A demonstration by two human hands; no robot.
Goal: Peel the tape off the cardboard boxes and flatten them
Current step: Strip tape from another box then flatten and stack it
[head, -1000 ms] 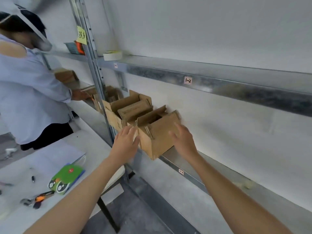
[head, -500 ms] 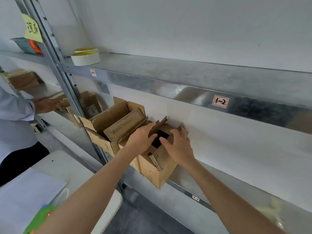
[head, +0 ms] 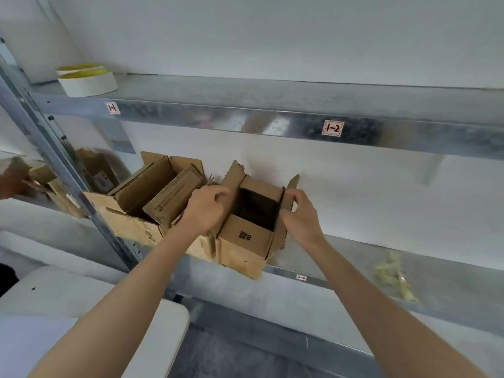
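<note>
At the far left edge another person's hand [head: 11,184] was cut off by the frame and blurred, so what it held was hard to make out. Beside it stood the grey upright post [head: 54,148] of the rack. Two tape rolls [head: 87,81] lay on the upper shelf [head: 245,91]. On the lower shelf [head: 341,257], just right of the post, sat a larger cardboard box [head: 131,222], open, with folded cardboard pieces standing inside it.

The left arm reached up from the bottom of the frame over the white surface [head: 163,323]. The left hand [head: 204,208] was palm down, its fingers curled round the left flap of the small cardboard box [head: 245,241]; the fingertips were hidden behind the flap. This box stood at the front edge of the lower shelf, touching the larger one, its top open and its inside dark. A printed mark on its front flap could not be read clearly.

The right arm came in from the lower right. The right hand [head: 300,214] gripped the right flap, with the fingers bent over its toothed edge.

Further right, a label [head: 332,128] reading "1-2" was stuck on the upper shelf's front. Some yellowish scraps [head: 392,276] lay on the lower shelf, too blurred to identify.
</note>
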